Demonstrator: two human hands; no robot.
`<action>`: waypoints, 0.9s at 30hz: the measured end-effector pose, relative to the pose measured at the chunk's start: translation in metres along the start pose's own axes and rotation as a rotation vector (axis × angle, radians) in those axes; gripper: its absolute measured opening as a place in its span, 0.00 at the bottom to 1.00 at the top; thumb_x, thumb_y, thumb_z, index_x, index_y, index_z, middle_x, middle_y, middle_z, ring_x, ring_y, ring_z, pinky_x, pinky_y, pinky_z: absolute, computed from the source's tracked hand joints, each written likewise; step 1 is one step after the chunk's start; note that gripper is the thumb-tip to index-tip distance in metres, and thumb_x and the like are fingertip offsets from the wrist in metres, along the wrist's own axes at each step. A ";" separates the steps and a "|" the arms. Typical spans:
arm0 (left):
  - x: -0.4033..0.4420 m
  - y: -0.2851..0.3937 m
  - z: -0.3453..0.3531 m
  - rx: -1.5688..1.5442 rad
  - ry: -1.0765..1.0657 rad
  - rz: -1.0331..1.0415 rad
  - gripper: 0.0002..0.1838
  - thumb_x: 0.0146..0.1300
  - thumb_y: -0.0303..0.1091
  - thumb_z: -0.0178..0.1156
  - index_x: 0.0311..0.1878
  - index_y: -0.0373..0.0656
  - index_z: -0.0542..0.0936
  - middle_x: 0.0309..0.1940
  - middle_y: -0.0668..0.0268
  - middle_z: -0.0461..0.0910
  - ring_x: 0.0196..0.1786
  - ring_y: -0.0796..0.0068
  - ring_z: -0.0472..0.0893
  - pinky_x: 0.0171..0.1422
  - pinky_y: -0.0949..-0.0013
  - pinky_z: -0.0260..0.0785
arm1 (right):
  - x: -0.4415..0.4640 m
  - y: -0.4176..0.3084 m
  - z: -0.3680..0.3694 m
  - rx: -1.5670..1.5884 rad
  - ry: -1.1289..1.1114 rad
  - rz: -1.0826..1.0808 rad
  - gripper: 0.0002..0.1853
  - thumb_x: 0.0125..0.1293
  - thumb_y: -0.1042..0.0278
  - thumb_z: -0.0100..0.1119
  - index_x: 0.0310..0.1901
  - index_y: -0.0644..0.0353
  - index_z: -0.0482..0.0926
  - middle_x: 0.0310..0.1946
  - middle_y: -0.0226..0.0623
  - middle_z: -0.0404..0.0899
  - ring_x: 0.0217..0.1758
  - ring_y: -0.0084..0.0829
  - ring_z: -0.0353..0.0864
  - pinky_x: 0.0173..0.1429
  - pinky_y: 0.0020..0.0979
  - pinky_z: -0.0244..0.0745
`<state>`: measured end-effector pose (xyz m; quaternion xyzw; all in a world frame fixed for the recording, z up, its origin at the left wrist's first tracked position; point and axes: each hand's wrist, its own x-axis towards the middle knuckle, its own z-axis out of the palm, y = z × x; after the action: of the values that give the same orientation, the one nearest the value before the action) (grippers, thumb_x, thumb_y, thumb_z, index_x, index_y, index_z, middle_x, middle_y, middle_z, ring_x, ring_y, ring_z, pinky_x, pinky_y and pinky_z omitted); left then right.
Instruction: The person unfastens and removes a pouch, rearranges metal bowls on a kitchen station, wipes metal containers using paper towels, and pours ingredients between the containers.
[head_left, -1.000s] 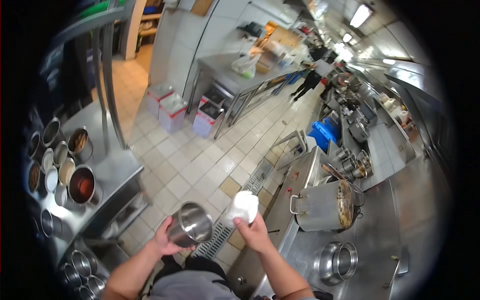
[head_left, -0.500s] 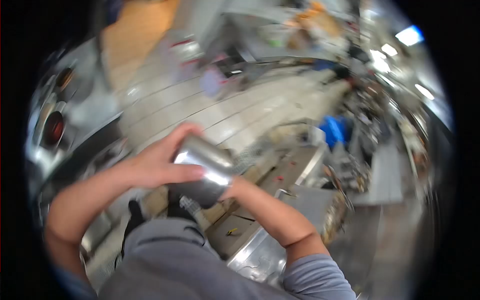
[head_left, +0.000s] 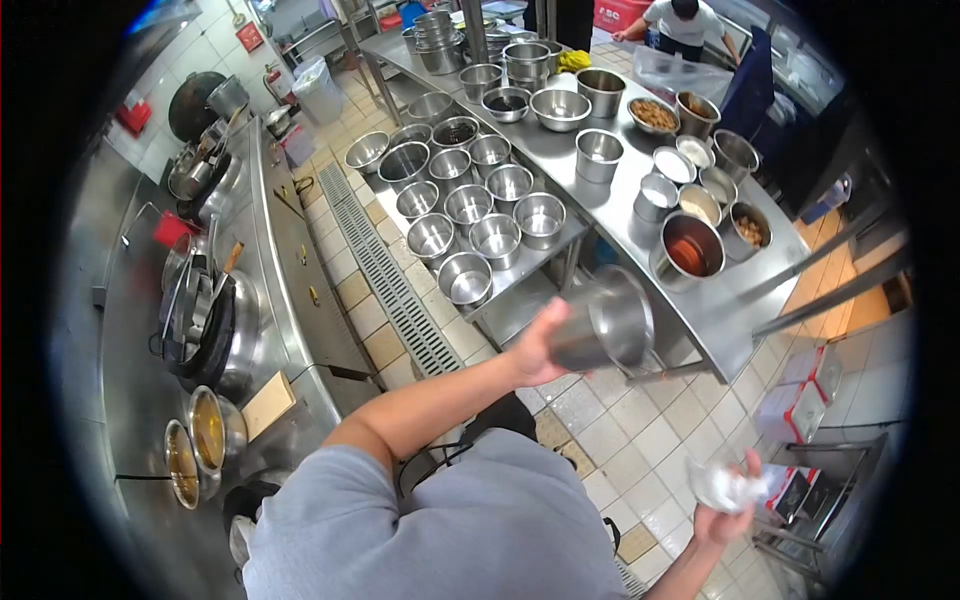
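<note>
One steel pot, closed end gripped by left fingers; right fingers holding blurred white wad.

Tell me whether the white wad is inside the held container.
No, the white wad is in the right hand, apart from the metal container in the left hand.

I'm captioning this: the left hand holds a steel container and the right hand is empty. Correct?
The right hand isn't empty: the head view shows it holding a white wad, perhaps cloth. The left hand does hold a steel container.
</note>
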<state>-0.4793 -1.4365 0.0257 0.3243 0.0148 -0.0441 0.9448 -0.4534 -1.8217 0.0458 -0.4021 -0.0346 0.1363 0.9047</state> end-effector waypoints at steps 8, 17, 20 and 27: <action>0.045 0.023 -0.075 -0.256 0.074 -0.129 0.41 0.68 0.72 0.49 0.75 0.57 0.64 0.65 0.65 0.74 0.63 0.67 0.74 0.55 0.56 0.71 | 0.154 0.158 0.159 -1.115 -0.431 -0.183 0.18 0.55 0.79 0.51 0.48 0.63 0.77 0.33 0.36 0.78 0.37 0.28 0.77 0.44 0.29 0.73; 0.306 0.186 -0.240 1.901 0.607 0.192 0.34 0.60 0.52 0.68 0.70 0.61 0.70 0.56 0.52 0.79 0.49 0.52 0.83 0.52 0.53 0.76 | 0.248 0.170 0.171 -1.484 -0.358 0.052 0.11 0.52 0.76 0.56 0.40 0.61 0.78 0.35 0.48 0.82 0.41 0.48 0.84 0.45 0.40 0.76; 0.307 0.215 -0.248 1.814 0.514 0.091 0.26 0.58 0.58 0.69 0.52 0.51 0.83 0.55 0.51 0.80 0.53 0.51 0.83 0.56 0.52 0.76 | 0.294 0.163 0.193 -1.567 -0.399 0.150 0.11 0.55 0.73 0.56 0.41 0.61 0.78 0.35 0.52 0.82 0.42 0.52 0.83 0.46 0.43 0.76; 0.160 0.318 -0.185 1.687 0.448 0.400 0.21 0.42 0.39 0.81 0.31 0.37 0.79 0.47 0.53 0.83 0.44 0.56 0.82 0.47 0.60 0.75 | 0.440 0.272 0.230 -1.747 -0.303 -0.168 0.21 0.62 0.70 0.55 0.58 0.56 0.79 0.54 0.48 0.82 0.57 0.51 0.81 0.59 0.46 0.76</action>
<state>-0.2907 -1.0853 0.0650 0.9086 0.1049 0.1895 0.3571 -0.1302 -1.3620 -0.0208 -0.9223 -0.2749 0.0463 0.2677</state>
